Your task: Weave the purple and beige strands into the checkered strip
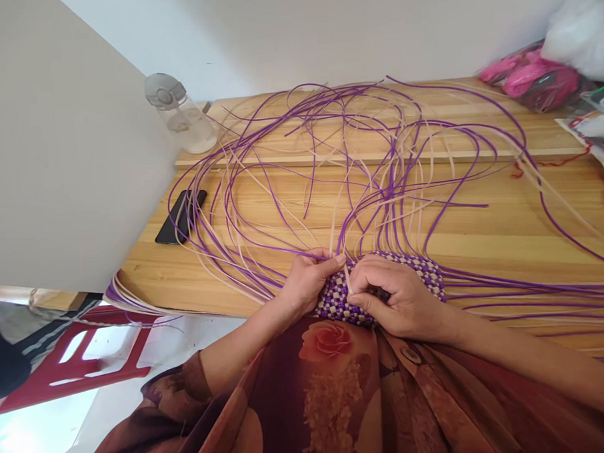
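Note:
A small woven panel [428,269] of purple and cream strips lies at the table's near edge, close against my body. My left hand [311,277] is closed at its left side, thumb and fingers pinching the woven edge and strips there. Over the panel, my right hand [392,292] pinches a cream strip [348,278] between thumb and forefinger; this strip runs up towards my left thumb. Long loose purple strips [393,182] and cream ones fan out from the panel to the back, left and right. Part of the weave is hidden under both hands.
A black phone [168,222] lies at the left under some strips. Behind it stands a clear bottle [190,121] with a grey lid. Pink bundles in plastic [536,76] sit at the back right. A red chair [102,355] is beside the table [154,286] at lower left.

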Motion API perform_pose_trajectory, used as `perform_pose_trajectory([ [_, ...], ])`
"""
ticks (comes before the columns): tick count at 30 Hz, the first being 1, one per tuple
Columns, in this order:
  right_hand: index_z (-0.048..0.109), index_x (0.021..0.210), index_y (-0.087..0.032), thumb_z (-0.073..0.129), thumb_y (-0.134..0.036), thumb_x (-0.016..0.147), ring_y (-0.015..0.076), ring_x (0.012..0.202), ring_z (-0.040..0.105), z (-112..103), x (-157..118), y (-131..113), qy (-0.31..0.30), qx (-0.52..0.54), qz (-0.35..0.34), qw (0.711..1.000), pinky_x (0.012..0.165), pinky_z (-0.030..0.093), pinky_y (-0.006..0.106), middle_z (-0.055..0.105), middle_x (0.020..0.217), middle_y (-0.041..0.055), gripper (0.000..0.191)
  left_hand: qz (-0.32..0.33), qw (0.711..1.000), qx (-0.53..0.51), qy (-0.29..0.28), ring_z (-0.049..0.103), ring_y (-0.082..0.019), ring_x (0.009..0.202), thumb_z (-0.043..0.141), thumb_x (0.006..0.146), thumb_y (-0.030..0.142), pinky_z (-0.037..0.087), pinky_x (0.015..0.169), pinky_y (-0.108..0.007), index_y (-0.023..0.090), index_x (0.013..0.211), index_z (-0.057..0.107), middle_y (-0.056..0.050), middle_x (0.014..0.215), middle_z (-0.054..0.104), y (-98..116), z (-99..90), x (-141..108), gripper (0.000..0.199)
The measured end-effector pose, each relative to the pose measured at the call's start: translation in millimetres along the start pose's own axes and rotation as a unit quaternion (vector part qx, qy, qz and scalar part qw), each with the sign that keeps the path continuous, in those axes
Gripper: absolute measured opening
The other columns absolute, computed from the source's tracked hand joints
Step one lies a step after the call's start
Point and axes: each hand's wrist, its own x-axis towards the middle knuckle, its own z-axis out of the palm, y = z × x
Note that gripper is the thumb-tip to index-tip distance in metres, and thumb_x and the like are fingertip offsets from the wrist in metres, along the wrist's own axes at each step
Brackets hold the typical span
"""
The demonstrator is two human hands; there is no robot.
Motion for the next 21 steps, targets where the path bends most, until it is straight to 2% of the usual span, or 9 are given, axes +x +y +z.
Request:
perform_pose_trajectory([
  [3, 0.055, 0.073, -0.016, 0.06, -0.018, 0.086, 0.0099, 0.069, 0.051, -1, -1, -8, -0.012, 0.013, 0.046, 0.999, 0.068, 0.039, 0.025, 0.057, 0.07, -0.0003, 0.015, 0.005, 0.999, 0.004, 0.032, 0.048, -0.008, 0.055, 0.086, 0.058, 0.034, 0.036, 0.057, -0.024, 0.013, 0.066, 0.06, 0.002, 0.059, 0.058, -4, 2.9, 1, 0.034],
  [8, 0.062, 0.072, -0.016, 0.059, -0.031, 0.089, 0.0096, 0.064, 0.053, -17, 6, -10, -0.088, 0.053, 0.156, 0.982, 0.062, 0.039, 0.023, 0.062, 0.068, -0.0004, 0.023, -0.011, 1.0, 0.002, 0.011, 0.047, -0.008, 0.054, 0.085, 0.061, 0.036, 0.034, 0.055, -0.023, 0.014, 0.065, 0.059, 0.001, 0.06, 0.058, -1, 1.3, 3, 0.034],
  [11, 0.064, 0.073, -0.015, 0.055, -0.046, 0.09, 0.0107, 0.059, 0.056, -32, 22, 7, -0.064, 0.103, 0.269, 0.956, 0.056, 0.04, 0.023, 0.065, 0.067, 0.0022, 0.037, -0.006, 1.0, 0.003, -0.018, 0.045, -0.008, 0.055, 0.082, 0.066, 0.037, 0.031, 0.056, -0.023, 0.014, 0.066, 0.059, 0.001, 0.06, 0.056, 1, -0.3, 3, 0.033],
  [14, 0.06, 0.074, -0.015, 0.057, -0.053, 0.087, 0.01, 0.054, 0.056, -34, 40, 26, -0.037, 0.153, 0.356, 0.921, 0.053, 0.043, 0.023, 0.062, 0.065, 0.0018, 0.04, 0.009, 0.999, 0.015, -0.033, 0.042, -0.007, 0.056, 0.08, 0.069, 0.037, 0.029, 0.057, -0.023, 0.014, 0.068, 0.059, 0.002, 0.06, 0.053, 2, -1.2, 2, 0.031],
  [16, 0.057, 0.072, -0.016, 0.061, -0.052, 0.083, 0.0087, 0.052, 0.053, -27, 50, 35, -0.057, 0.181, 0.367, 0.911, 0.051, 0.041, 0.022, 0.058, 0.062, -0.0001, 0.038, 0.016, 0.999, 0.025, -0.039, 0.041, -0.007, 0.056, 0.079, 0.07, 0.037, 0.028, 0.057, -0.023, 0.014, 0.069, 0.06, 0.003, 0.061, 0.052, 3, -2.0, 2, 0.03],
  [18, 0.054, 0.07, -0.016, 0.062, -0.05, 0.082, 0.0072, 0.048, 0.046, -21, 57, 44, -0.064, 0.192, 0.35, 0.915, 0.047, 0.035, 0.021, 0.053, 0.057, -0.0024, 0.037, 0.016, 0.998, 0.034, -0.043, 0.04, -0.007, 0.055, 0.079, 0.07, 0.037, 0.027, 0.056, -0.023, 0.014, 0.069, 0.06, 0.003, 0.061, 0.052, 4, -2.7, 2, 0.03],
  [20, 0.054, 0.069, -0.016, 0.062, -0.046, 0.081, 0.0067, 0.049, 0.043, -24, 63, 56, -0.029, 0.152, 0.33, 0.931, 0.048, 0.033, 0.021, 0.051, 0.056, -0.0029, 0.034, 0.012, 0.998, 0.041, -0.04, 0.04, -0.007, 0.054, 0.08, 0.068, 0.038, 0.026, 0.055, -0.024, 0.014, 0.067, 0.059, 0.002, 0.06, 0.053, 6, -2.6, 2, 0.031],
  [21, 0.056, 0.07, -0.015, 0.062, -0.043, 0.081, 0.0069, 0.05, 0.044, -30, 67, 65, 0.007, 0.099, 0.333, 0.938, 0.05, 0.033, 0.022, 0.053, 0.057, -0.0023, 0.031, 0.008, 0.998, 0.043, -0.035, 0.04, -0.007, 0.054, 0.081, 0.066, 0.038, 0.025, 0.054, -0.024, 0.014, 0.065, 0.059, 0.002, 0.06, 0.054, 7, -2.1, 2, 0.033],
])
